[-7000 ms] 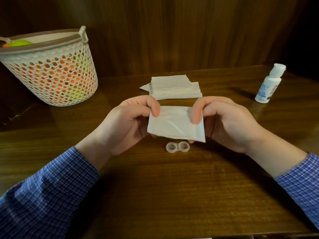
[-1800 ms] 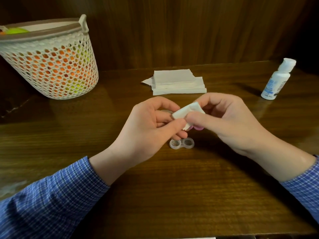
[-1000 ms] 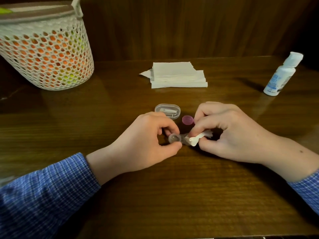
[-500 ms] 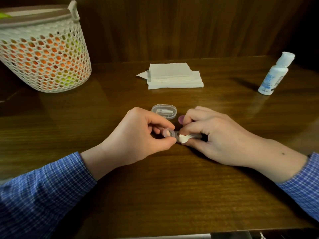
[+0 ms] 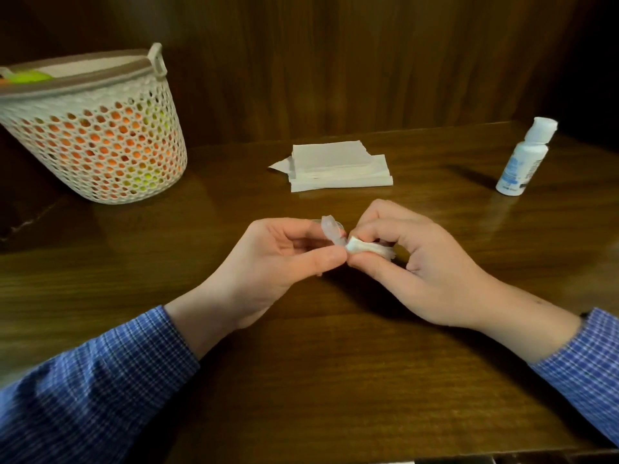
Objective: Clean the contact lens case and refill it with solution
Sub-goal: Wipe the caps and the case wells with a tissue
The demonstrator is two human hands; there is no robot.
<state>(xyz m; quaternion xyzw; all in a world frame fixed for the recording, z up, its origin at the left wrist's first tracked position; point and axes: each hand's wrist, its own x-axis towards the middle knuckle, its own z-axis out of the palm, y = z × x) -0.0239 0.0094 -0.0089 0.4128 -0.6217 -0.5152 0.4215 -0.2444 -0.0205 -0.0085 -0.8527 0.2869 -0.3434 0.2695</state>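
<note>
My left hand [image 5: 284,256] pinches the clear contact lens case [image 5: 330,231] and holds it tilted on edge just above the table. My right hand [image 5: 422,259] grips a twisted white tissue [image 5: 363,246], whose tip is pressed into the lower well of the case. The two hands touch at the fingertips in the middle of the table. A white solution bottle [image 5: 524,159] with its cap on stands at the far right, away from both hands. The pink cap and the small clear box are hidden behind my hands.
A stack of folded white tissues [image 5: 338,167] lies beyond my hands. A white perforated basket [image 5: 97,135] holding orange and green things stands at the far left. The brown wooden table [image 5: 318,380] ends at a dark panelled wall behind and at a front edge.
The lens case has been lifted off the table and tilted upright in my left hand. The tissue in my right hand stays pressed into it. The view has pulled back a little.
</note>
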